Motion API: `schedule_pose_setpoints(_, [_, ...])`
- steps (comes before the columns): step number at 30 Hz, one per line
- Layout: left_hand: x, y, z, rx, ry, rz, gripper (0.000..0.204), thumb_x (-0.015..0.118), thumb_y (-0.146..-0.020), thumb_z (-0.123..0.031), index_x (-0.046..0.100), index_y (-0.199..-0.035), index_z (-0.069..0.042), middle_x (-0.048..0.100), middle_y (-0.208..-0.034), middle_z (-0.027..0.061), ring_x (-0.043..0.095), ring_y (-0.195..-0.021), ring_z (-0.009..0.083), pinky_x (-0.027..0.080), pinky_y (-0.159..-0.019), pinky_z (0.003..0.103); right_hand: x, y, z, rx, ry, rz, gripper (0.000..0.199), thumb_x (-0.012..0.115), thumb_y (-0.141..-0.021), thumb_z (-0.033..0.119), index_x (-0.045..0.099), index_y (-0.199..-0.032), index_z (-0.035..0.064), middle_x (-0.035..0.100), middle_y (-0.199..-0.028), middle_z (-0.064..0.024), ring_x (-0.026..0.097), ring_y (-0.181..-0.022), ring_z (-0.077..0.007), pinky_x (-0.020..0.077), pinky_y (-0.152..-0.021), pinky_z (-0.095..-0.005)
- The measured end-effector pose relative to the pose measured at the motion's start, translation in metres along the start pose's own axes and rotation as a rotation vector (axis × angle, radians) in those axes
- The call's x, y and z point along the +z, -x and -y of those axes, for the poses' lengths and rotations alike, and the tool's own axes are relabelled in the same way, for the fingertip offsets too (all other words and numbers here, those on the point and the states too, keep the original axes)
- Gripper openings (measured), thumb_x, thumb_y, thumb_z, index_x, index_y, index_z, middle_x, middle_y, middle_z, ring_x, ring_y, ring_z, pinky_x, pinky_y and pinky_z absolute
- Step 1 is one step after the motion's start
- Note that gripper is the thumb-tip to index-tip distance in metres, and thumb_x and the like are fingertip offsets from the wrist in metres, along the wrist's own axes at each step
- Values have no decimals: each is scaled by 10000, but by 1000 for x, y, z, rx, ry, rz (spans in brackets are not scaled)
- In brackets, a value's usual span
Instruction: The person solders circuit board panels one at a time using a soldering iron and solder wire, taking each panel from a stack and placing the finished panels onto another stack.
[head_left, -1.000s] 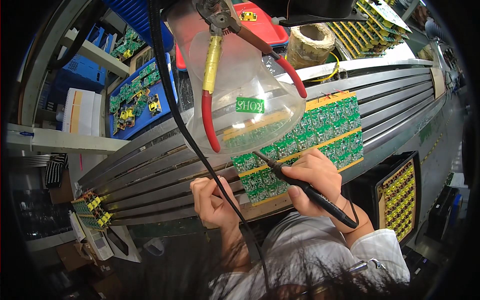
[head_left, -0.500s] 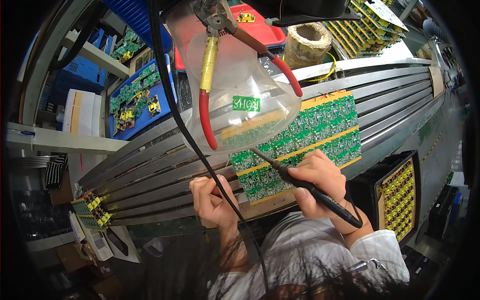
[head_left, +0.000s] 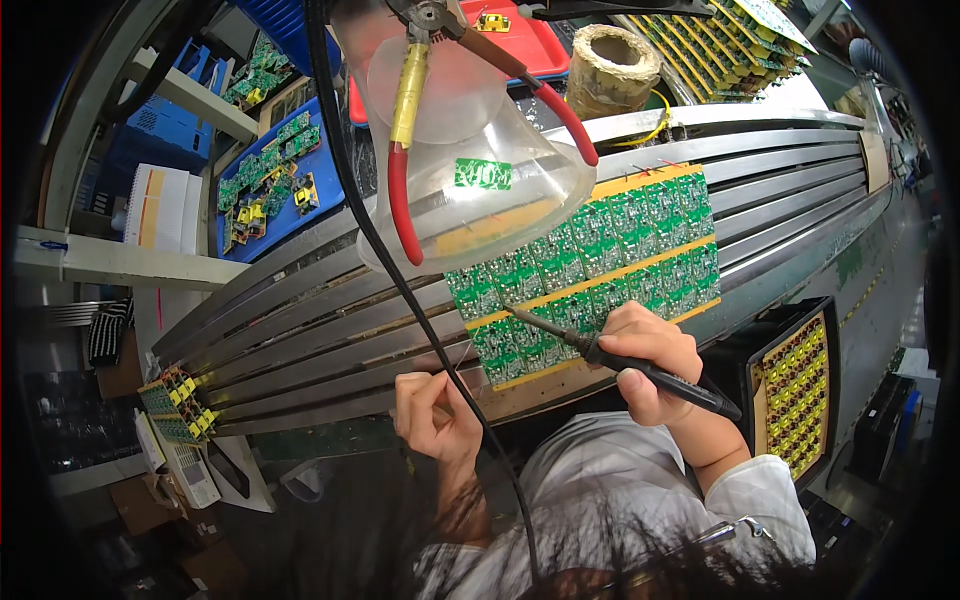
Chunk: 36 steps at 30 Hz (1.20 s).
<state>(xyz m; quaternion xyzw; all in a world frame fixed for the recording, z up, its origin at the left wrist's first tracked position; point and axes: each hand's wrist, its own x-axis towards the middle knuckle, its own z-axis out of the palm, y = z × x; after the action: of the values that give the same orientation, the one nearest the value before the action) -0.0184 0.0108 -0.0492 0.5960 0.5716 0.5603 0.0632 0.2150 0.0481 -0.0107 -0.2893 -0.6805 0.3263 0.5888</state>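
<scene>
My right hand (head_left: 655, 365) is closed around the black handle of a soldering iron (head_left: 705, 395). The iron's thin tip points left and sits at the panel of green circuit boards (head_left: 625, 225), near its middle orange strip. My left hand (head_left: 435, 415) is pinched closed beside the panel's near left corner. Whatever lies between its fingertips is too fine to make out. The panel rests on metal rails (head_left: 300, 355). Above it hangs a clear plastic hood (head_left: 540, 185), covering part of the panel's far left side.
Red-handled pliers (head_left: 402, 205) hang before the hood. A black cable (head_left: 400, 285) crosses near my left hand. Left stands a blue tray (head_left: 245, 180) of boards; behind are a red tray (head_left: 545, 50) and a brown roll (head_left: 612, 75). A black bin (head_left: 745, 365) stands at right.
The iron has shifted slightly right and down, its tip now outside the hood's outline. My left hand has moved slightly right, still pinched. The hood and pliers appear higher in view.
</scene>
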Motion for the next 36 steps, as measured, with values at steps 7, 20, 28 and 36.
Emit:
schedule_pose_setpoints(7, [-6, 13, -2, 38, 29, 16, 66, 664, -871, 62, 649, -887, 0, 609, -840, 83, 479, -708, 182, 374, -594, 279, 2, 15, 5, -18, 0, 35, 209, 653, -879, 99, 695, -1031, -38, 698, -802, -128, 611, -683, -255, 531, -769, -407])
schedule_pose_setpoints(20, [-7, 24, -5, 57, 53, 15, 82, 679, -847, 57, 658, -883, -13, 602, -829, 75, 509, -722, 199, 419, -635, 292, 3, 32, 3, -9, -2, 38, 214, 653, -869, 85, 688, -1029, -52, 707, -815, -149, 612, -672, -258, 553, -839, -446])
schedule_pose_setpoints(28, [-4, 23, -8, 67, 37, 26, 169, 694, -797, 98, 662, -912, -22, 563, -805, 65, 518, -717, 229, 479, -660, 345, 2, 35, 5, -12, 29, 51, 218, 662, -854, 81, 693, -1027, -48, 708, -814, -143, 615, -666, -250, 544, -870, -449])
schedule_pose_setpoints(36, [-1, 20, -9, 33, -4, 36, 128, 694, -821, 66, 681, -910, -25, 593, -820, 65, 512, -709, 200, 407, -616, 304, 9, 31, 9, -14, 159, 87, 227, 690, -831, 82, 707, -1028, -29, 701, -798, -108, 618, -668, -230, 527, -884, -429])
